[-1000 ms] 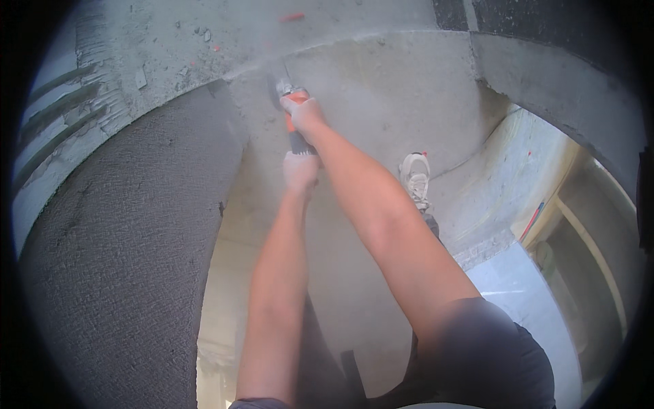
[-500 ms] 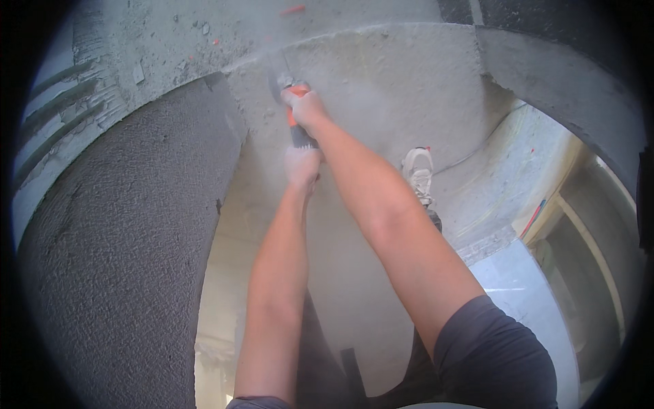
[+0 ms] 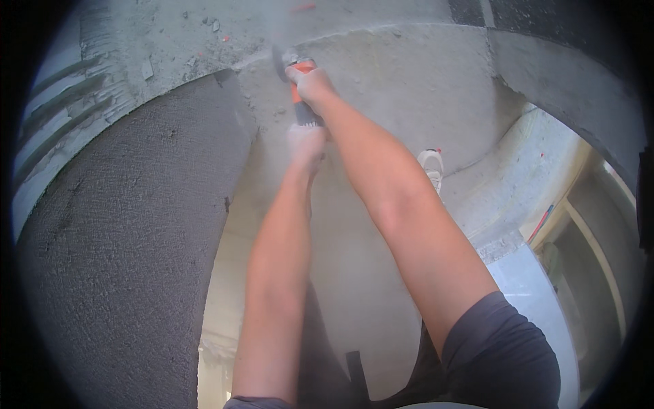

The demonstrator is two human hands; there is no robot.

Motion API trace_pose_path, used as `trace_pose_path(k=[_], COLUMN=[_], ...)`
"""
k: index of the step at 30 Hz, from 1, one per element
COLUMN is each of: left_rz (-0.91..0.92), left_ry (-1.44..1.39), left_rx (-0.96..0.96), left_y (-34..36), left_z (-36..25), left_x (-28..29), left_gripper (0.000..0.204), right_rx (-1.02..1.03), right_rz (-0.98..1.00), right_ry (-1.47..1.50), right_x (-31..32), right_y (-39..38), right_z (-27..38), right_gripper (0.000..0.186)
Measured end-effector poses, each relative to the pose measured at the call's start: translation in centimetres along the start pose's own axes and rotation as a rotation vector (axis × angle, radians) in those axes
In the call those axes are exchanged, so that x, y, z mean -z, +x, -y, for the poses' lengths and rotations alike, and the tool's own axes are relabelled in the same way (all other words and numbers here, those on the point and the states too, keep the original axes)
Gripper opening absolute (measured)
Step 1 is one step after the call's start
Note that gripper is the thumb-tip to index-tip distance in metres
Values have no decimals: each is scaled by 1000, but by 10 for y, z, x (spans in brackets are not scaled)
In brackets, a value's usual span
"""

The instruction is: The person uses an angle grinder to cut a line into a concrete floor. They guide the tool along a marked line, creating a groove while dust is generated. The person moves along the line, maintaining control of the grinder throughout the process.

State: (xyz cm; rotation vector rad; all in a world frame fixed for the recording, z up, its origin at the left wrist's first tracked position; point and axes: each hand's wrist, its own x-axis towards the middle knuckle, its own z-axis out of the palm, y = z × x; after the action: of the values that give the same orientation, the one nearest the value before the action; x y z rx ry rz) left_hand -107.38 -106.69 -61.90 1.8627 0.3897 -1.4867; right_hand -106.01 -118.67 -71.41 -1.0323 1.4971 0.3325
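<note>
Both my hands are closed around an orange and dark angle grinder (image 3: 304, 66), held well out in front of me. My right hand (image 3: 316, 87) wraps its front part, just behind the head. Farther back, my left hand (image 3: 306, 143) grips the rear end of the body. A dark disc (image 3: 279, 65) shows edge-on at the tool's left side, blurred, beside the edge of a concrete slab (image 3: 381, 75). Pale dust rises from there and hazes the view. Whether the disc touches the concrete I cannot tell. Dust whitens both hands.
A rough dark grey wall panel (image 3: 129, 232) curves along the left. Broken concrete bits (image 3: 215, 26) lie beyond the grinder. My shoe (image 3: 432, 167) stands to the right, near a thin cable (image 3: 477, 158). A pale board (image 3: 528, 293) and wooden framing (image 3: 593, 245) are at the right.
The grinder and both hands have moved farther away from me, along the slab edge. The view has shifted slightly, and less of my shoe shows past the right arm.
</note>
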Motion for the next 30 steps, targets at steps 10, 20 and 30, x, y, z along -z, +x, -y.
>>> trace_pose_path(k=[10, 20, 30], left_rz=[-17, 36, -82], left_ry=[39, 57, 122], left_rx=[152, 125, 107], left_y=[-27, -49, -142], left_z=[33, 99, 162], left_x=[2, -5, -18], left_gripper=[14, 13, 26], right_rx=[-30, -56, -60], right_rz=[-27, 31, 14], right_ry=[26, 20, 15], right_x=[-8, -7, 28], right_y=[-21, -46, -153], right_z=[-54, -113, -179], right_gripper=[44, 42, 55])
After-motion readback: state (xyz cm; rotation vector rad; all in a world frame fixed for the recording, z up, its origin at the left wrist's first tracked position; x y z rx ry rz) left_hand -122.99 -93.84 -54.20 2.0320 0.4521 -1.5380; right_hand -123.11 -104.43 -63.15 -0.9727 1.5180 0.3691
